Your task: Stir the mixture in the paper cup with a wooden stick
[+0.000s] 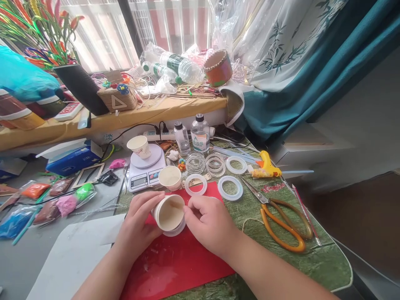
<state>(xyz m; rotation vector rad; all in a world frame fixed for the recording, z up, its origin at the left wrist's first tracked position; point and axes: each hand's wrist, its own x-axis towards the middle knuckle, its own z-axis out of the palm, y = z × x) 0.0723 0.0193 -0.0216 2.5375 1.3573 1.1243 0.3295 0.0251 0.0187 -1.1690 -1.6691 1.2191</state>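
My left hand (140,221) is wrapped around a white paper cup (161,221), tilted so its opening faces me. My right hand (209,221) is closed in a pinch at the cup's right rim. Between its fingers is what looks like a thin tan stir stick (176,205), its end inside the cup; the fingers cover the rest. Beneath the cup, a translucent ring mold (175,231) shows on the red sheet (184,262). Just behind are another paper cup (170,178) and a white ring mold (195,184).
A third paper cup (139,146) stands on a kitchen scale (146,171). Two clear bottles (200,135) and several ring molds (230,188) sit behind my hands. Scissors (278,216), a yellow glue gun (265,166) and a pencil (306,214) lie right; bagged clay (67,204) lies left.
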